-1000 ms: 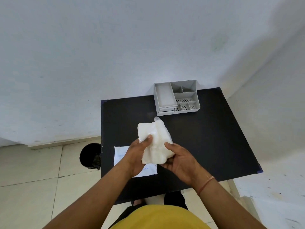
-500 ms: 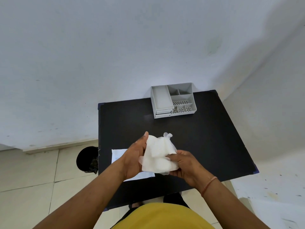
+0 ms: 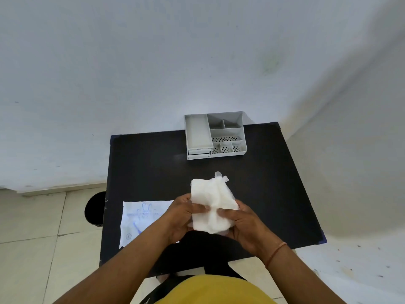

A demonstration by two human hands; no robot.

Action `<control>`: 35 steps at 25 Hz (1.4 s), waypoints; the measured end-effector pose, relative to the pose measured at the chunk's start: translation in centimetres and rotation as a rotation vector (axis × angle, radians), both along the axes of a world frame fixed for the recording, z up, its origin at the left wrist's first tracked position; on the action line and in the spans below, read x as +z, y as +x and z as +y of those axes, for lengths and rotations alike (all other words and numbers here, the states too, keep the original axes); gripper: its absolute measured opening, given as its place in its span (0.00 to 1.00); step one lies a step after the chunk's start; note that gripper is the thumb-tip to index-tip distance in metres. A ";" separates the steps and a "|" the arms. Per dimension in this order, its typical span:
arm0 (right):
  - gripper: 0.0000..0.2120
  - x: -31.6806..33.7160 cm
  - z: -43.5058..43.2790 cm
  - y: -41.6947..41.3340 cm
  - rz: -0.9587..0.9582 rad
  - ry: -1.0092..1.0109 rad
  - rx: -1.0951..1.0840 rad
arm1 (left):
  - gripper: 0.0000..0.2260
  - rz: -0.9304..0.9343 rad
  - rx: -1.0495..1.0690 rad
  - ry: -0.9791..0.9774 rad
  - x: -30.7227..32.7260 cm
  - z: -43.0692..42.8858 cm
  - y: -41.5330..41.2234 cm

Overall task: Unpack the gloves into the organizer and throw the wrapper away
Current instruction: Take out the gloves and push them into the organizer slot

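A folded white bundle of gloves (image 3: 210, 202) is held above the near middle of the black table (image 3: 274, 183). My left hand (image 3: 182, 216) grips its left side with the thumb on top. My right hand (image 3: 243, 224) grips its right side and lower edge. A thin crumpled tip sticks up at the bundle's far end. The flat white wrapper (image 3: 140, 220) with blue print lies on the table's near left, partly under my left forearm. The grey organizer (image 3: 215, 134), with a long left compartment and smaller perforated ones, stands at the table's far edge, with nothing in it.
A black bin (image 3: 94, 209) stands on the tiled floor just left of the table. A pale wall rises directly behind the table and another on the right. My yellow shirt fills the bottom of the view.
The bundle came down and nearer to me, then was turned and refolded between both hands. The wrapper stayed where it lay.
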State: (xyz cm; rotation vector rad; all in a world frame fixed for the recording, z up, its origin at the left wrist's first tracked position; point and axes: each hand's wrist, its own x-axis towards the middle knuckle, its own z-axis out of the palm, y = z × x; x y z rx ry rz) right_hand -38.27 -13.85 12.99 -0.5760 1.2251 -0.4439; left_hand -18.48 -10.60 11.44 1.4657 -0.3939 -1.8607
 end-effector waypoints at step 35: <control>0.24 -2.4 -8.2 -1.0 -0.312 0.352 -0.051 | 0.17 0.144 0.668 0.088 -1.9 -5.8 -4.2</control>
